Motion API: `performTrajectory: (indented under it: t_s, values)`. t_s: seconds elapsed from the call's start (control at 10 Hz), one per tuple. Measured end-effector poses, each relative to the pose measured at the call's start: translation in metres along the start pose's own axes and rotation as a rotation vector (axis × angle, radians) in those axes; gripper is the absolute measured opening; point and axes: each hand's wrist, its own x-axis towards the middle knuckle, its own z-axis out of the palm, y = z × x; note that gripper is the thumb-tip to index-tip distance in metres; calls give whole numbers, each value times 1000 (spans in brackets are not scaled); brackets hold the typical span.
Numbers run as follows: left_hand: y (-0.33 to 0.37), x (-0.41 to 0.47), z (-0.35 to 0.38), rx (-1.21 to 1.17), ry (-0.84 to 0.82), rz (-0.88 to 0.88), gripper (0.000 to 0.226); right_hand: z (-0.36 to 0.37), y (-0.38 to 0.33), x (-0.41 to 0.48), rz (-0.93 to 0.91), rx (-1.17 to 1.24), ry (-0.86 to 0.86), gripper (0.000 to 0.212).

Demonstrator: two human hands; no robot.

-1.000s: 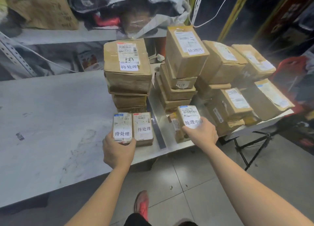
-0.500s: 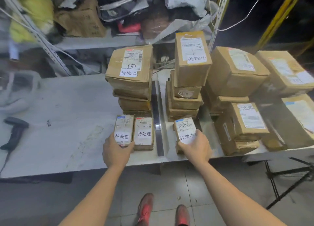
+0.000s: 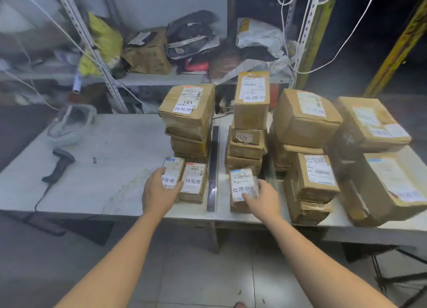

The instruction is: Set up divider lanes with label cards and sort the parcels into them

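Brown cardboard parcels with white labels stand in stacks on a grey table [image 3: 111, 159]. A dark divider strip [image 3: 213, 169] runs front to back between the left stack [image 3: 188, 113] and the middle stack [image 3: 250, 113]. My left hand [image 3: 159, 192] grips a small parcel [image 3: 172, 171] at the front of the left lane, beside a second small parcel [image 3: 193, 182]. My right hand [image 3: 263, 198] grips a small labelled parcel [image 3: 242, 185] at the front of the middle lane. Larger parcels [image 3: 316, 176] fill the right side.
A black barcode scanner [image 3: 60, 163] with its cable lies on the left of the table, near a grey bag [image 3: 69, 127]. Behind the table a shelf [image 3: 166, 78] holds boxes and bags. White cords hang at the upper right. The floor is tiled.
The camera has tilted up and pulled back, showing more of the shelf behind. Both hands stay on their small parcels, which rest on the table in about the same spots.
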Motion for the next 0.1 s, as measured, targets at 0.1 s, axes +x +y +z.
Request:
performTrajectory:
  t_s: [0.1]
  values:
    - [15, -10, -4, 22, -16, 40, 65, -26, -8, -7, -60, 21, 31, 55]
